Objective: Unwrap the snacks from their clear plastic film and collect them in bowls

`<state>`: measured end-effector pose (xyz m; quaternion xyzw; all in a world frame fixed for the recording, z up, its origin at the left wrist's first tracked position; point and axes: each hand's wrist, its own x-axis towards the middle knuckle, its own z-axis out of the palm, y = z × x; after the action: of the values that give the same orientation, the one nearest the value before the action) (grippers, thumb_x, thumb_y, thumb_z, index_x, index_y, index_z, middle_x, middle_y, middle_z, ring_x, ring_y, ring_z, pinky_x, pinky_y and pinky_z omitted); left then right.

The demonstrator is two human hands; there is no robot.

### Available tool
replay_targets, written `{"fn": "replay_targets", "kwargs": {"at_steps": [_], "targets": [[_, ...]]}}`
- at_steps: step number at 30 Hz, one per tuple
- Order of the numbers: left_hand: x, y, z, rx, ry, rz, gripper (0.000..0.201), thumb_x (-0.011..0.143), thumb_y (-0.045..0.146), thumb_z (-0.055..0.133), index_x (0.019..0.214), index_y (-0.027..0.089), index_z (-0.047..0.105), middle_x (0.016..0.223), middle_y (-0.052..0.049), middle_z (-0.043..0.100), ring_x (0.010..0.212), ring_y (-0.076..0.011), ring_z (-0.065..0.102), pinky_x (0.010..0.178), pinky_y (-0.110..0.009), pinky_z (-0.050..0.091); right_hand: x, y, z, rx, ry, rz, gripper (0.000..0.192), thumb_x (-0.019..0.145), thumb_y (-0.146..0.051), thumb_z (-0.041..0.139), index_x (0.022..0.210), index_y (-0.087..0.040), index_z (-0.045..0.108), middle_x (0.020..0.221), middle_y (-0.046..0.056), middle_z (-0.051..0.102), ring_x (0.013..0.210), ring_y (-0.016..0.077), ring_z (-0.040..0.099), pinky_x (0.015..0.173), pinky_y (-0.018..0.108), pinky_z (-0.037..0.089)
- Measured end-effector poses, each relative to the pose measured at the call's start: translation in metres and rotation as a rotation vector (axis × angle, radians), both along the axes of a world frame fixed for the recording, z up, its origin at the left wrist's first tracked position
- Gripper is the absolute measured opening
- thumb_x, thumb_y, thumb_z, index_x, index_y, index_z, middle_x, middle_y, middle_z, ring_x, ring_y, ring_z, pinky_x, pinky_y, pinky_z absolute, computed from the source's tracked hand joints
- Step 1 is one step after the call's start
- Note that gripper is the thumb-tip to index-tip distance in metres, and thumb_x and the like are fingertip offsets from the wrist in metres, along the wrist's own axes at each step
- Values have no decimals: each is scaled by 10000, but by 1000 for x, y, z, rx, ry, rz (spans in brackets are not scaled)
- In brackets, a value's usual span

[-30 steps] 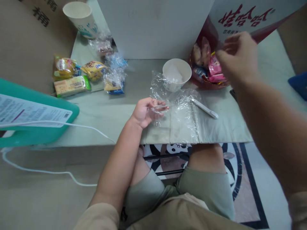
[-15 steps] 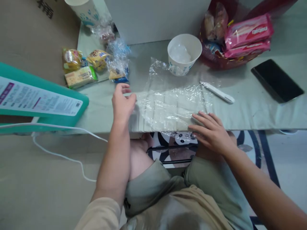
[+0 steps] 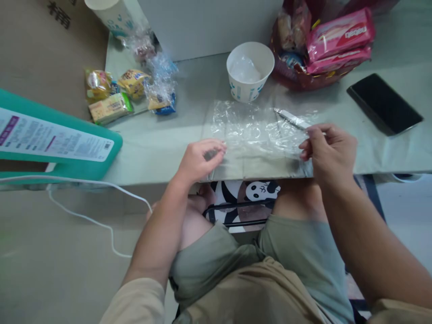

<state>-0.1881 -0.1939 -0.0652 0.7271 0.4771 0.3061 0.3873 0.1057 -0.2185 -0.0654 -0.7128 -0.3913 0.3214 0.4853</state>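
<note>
My right hand (image 3: 332, 150) is closed in a pinch at the near end of a slim white utility knife (image 3: 293, 119), whose tip points up and left. That end of the knife is hidden by my fingers. A crinkled sheet of clear plastic wrap (image 3: 251, 128) lies flat on the cloth-covered table between my hands, partly under the knife. At the wrap's left edge, my left hand (image 3: 202, 157) has curled fingers, with thumb and index pinched together on the film. Just behind the wrap stands a white paper cup (image 3: 249, 74) with a blue pattern and something whitish, translucent inside.
A dark red snack bowl (image 3: 303, 81) holds pink wafer packs (image 3: 340, 40). A black phone (image 3: 384, 104) lies to the right. Wrapped snacks (image 3: 133, 84), another paper cup (image 3: 113, 20) and a green panel (image 3: 91, 168) with a white cable (image 3: 91, 180) are at left.
My right hand has risen from the table edge to the knife and closed. My left hand has moved right to the wrap's edge. The wrap's near edge no longer hangs over the table edge.
</note>
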Motion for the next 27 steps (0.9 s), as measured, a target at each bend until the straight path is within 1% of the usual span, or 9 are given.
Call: {"fn": "replay_targets", "kwargs": {"at_steps": [3, 6, 9, 11, 13, 15, 18, 22, 27], "targets": [[5, 15, -1, -171, -222, 303, 194, 896, 381, 616, 803, 222, 676, 733, -19, 729, 629, -144, 677, 604, -271, 529, 1, 3, -1, -100, -56, -35, 116, 869, -351, 687, 850, -252, 631, 553, -9, 614, 376, 128, 449, 381, 292, 341], [10, 27, -2, -249, -267, 467, 228, 889, 453, 664, 820, 235, 656, 567, 34, 597, 427, -105, 499, 447, -249, 369, 3, 1, -6, -117, -128, -30, 136, 842, -324, 693, 936, -244, 637, 555, -20, 613, 420, 146, 508, 421, 290, 402], [12, 40, -7, -233, -139, 519, 273, 902, 484, 674, 789, 239, 637, 491, 49, 508, 415, -114, 460, 466, -254, 343, 9, -2, -15, -112, -179, -41, 218, 844, -352, 670, 1027, -243, 621, 631, -8, 645, 420, 148, 509, 420, 301, 414], [13, 49, -10, -212, -23, 546, 296, 928, 481, 641, 762, 236, 618, 471, 46, 480, 457, -135, 504, 518, -257, 378, 14, -6, -20, -20, -266, -56, 311, 838, -350, 675, 1120, -241, 605, 880, 76, 725, 477, 156, 555, 464, 342, 466], [15, 56, -11, -176, 128, 568, 302, 947, 456, 601, 746, 232, 617, 486, 30, 502, 539, -163, 572, 604, -272, 436, 17, -11, -21, 177, -489, -27, 397, 820, -312, 700, 1195, -224, 601, 1151, 173, 690, 726, 236, 679, 635, 417, 558], [17, 60, -10, -130, 321, 568, 264, 937, 418, 595, 760, 227, 641, 567, -3, 587, 671, -200, 644, 716, -305, 486, 15, -16, -19, 416, -755, 62, 418, 811, -250, 707, 1217, -209, 617, 1205, 190, 654, 992, 319, 682, 818, 479, 570], [22, 60, -8, -83, 553, 541, 178, 890, 402, 638, 878, 233, 692, 785, -61, 712, 894, -272, 693, 854, -372, 513, 1, -16, -11, 593, -910, 335, 394, 861, -219, 671, 1251, -230, 617, 1158, 135, 679, 1093, 317, 665, 924, 487, 560], [24, 54, -6, -60, 569, 517, 279, 860, 352, 694, 1122, 259, 669, 878, -74, 726, 990, -318, 689, 927, -426, 512, -27, -9, -10, 403, -964, 713, 496, 909, -363, 682, 1365, -198, 581, 1387, 159, 640, 1272, 358, 606, 1046, 532, 508], [7, 57, -14, 86, 358, 608, 363, 835, 310, 765, 1156, 248, 607, 1030, -75, 681, 1025, -278, 674, 947, -395, 512, -42, -33, -11, 130, -1126, 830, 332, 959, -363, 636, 1229, -173, 675, 1328, 140, 690, 1197, 348, 628, 926, 476, 530]]}}
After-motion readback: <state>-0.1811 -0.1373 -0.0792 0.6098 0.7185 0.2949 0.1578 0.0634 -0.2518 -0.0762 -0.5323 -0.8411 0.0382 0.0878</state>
